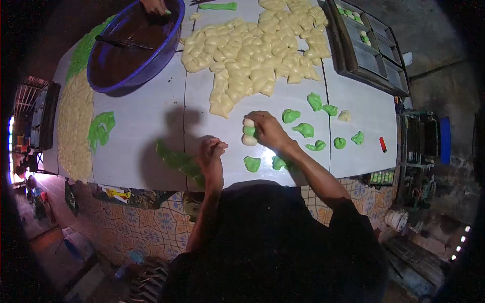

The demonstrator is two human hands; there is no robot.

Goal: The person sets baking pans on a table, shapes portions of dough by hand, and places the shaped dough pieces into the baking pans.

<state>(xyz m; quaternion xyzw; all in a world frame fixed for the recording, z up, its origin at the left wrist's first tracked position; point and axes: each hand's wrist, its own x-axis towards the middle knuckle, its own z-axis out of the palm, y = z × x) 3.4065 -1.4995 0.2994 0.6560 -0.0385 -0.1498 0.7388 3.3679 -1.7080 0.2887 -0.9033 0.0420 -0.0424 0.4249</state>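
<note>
On the white table, my right hand has its fingers closed on a row of dough balls, cream at both ends and green in the middle. My left hand hovers to the left of the row, fingers loosely curled and apart, holding nothing. Under and beside its wrist lies a strip of green dough, partly in shadow. Small green dough pieces are scattered to the right of my right hand, and one green piece sits just below the row. A large spread of cream dough pieces covers the table beyond both hands.
At the upper left stands a blue basin of brown contents, with another person's hand over it. A divided metal tray holding some dough balls is at the upper right. A red lighter lies near the right edge.
</note>
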